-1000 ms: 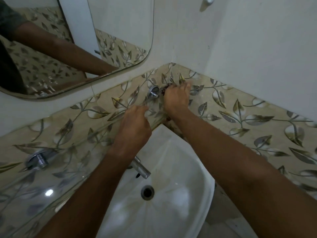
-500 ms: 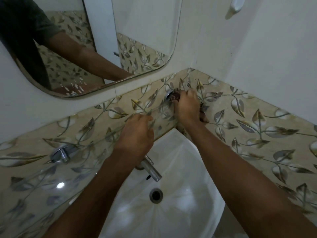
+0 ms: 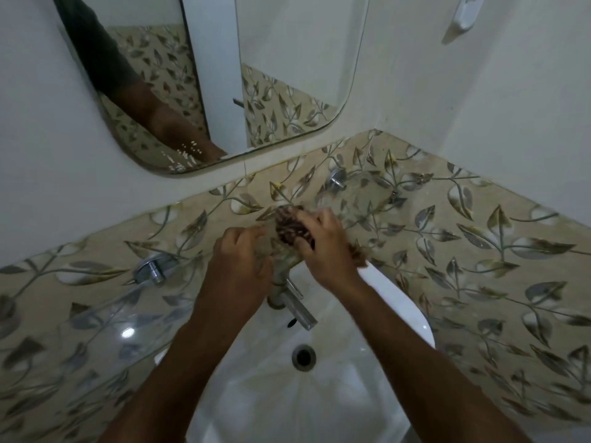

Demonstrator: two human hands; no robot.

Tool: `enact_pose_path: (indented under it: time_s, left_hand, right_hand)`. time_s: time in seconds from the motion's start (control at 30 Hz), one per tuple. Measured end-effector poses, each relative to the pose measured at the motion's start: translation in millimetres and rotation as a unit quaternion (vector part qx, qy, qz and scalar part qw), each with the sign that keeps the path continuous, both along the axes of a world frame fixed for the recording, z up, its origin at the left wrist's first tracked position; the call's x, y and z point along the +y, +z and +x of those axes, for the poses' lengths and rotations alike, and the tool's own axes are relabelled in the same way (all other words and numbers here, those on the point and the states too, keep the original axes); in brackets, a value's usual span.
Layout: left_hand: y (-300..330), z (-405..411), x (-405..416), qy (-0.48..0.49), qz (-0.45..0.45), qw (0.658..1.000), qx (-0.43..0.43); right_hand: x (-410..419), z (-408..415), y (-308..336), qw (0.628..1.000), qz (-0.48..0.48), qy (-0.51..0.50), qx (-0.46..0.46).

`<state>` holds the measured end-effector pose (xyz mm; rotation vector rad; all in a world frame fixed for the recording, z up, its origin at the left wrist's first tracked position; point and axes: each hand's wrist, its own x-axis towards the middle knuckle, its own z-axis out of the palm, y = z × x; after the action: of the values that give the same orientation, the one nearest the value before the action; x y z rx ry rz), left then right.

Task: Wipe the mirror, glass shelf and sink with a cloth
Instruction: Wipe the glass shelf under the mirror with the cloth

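Note:
A clear glass shelf (image 3: 96, 330) runs along the leaf-patterned tile wall, below a rounded mirror (image 3: 287, 75) and above a white sink (image 3: 367, 394). My right hand (image 3: 326, 247) grips a dark patterned cloth (image 3: 289, 228) and presses it on the shelf's middle, just above the tap. A frayed end of the cloth sticks out by my right wrist. My left hand (image 3: 238, 266) lies right beside it, fingers curled over the shelf's front edge. The mirror reflects my arm and sleeve.
A chrome tap (image 3: 297, 308) juts over the sink below my hands, with the drain (image 3: 303, 356) under it. Chrome brackets hold the shelf at the left (image 3: 152, 266) and right (image 3: 337, 179). A white wall fitting (image 3: 465, 14) hangs at the top right corner.
My right hand has slid the cloth left along the shelf, from the right bracket by the corner to the middle beside my left hand. The left hand stayed on the shelf edge.

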<state>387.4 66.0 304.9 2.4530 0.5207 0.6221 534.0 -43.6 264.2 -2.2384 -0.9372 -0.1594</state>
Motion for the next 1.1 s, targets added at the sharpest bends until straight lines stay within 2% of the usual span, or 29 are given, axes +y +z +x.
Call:
enact_pose_path:
  time_s: [0.13,0.27,0.33,0.57,0.67,0.77,0.83,0.9,1.0,1.1]
  left_hand:
    - [3.6,-29.6,5.8,0.016,-0.009,1.000,-0.003]
    - [-0.3,-74.0,13.7,0.042,0.019,0.999,-0.025]
    - [-4.7,-92.7,17.0,0.073,0.052,0.996,-0.024]
    - [-12.5,-142.0,29.9,0.175,0.065,0.982,0.016]
    - [-8.9,-162.2,30.9,0.191,0.073,0.979,0.008]
    - [-9.8,-188.4,36.5,0.198,0.068,0.978,0.002]
    - [-14.0,-206.2,40.3,0.206,0.063,0.977,-0.004]
    - [-16.0,-222.0,41.3,0.205,0.036,0.978,-0.007]
    - [-17.5,-231.9,41.5,0.216,-0.026,0.976,-0.008]
    - [-15.1,-237.1,42.9,0.234,-0.070,0.970,-0.013]
  right_hand:
    - [2.3,-32.5,-1.4,0.999,0.004,0.052,-0.012]
    - [4.1,-15.2,7.4,0.999,0.011,-0.046,0.015]
    - [16.3,-34.8,7.2,0.998,0.010,-0.059,0.014]
    - [75.7,-163.3,8.1,0.997,0.015,0.077,-0.022]
    - [70.2,-179.4,9.4,0.988,0.031,0.150,-0.017]
    - [60.9,-162.9,12.5,0.994,0.057,0.093,0.017]
    - [70.2,-162.6,14.9,0.999,0.020,0.029,0.011]
    - [86.7,-182.5,17.3,0.999,-0.019,0.026,-0.005]
    - [102.4,-225.1,14.9,0.995,-0.024,0.091,-0.019]
    - [97.9,-256.5,7.7,0.975,0.014,0.220,-0.010]
